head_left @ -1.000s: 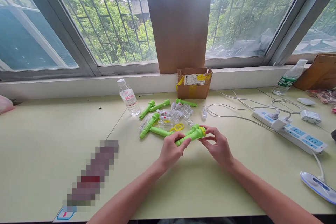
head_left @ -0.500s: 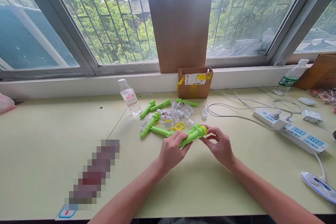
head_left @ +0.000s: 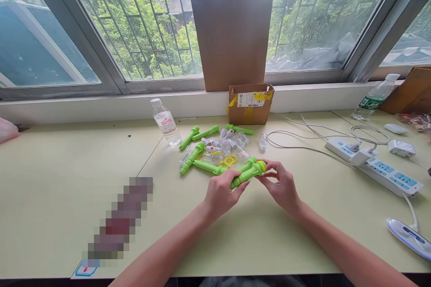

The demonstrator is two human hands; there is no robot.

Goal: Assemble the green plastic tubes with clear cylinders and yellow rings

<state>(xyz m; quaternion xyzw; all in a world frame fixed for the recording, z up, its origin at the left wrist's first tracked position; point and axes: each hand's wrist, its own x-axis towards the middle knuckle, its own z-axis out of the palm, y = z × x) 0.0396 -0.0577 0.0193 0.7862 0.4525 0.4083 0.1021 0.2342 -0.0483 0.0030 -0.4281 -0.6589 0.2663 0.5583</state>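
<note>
My left hand (head_left: 220,193) is closed around a green plastic tube-like handle (head_left: 245,176), held tilted with its wider end up to the right. Around that end sits a yellow ring (head_left: 262,166), and the thumb and fingers of my right hand (head_left: 283,187) pinch at it. Another green handle (head_left: 248,164) shows just behind the held one. Beyond my hands lie several more green handles (head_left: 192,159), clear plastic cylinders (head_left: 213,158), white pieces with red spots (head_left: 212,148) and loose yellow rings (head_left: 230,160).
A water bottle (head_left: 166,123) stands left of the pile and a cardboard box (head_left: 251,115) behind it. To the right are a power strip (head_left: 373,166), cables, a white device (head_left: 409,237) and a green-labelled bottle (head_left: 373,98). One clear cylinder (head_left: 263,142) stands apart.
Both hands stay almost in place on the green handle and its yellow ring. The view has shifted slightly; the pile looks the same.
</note>
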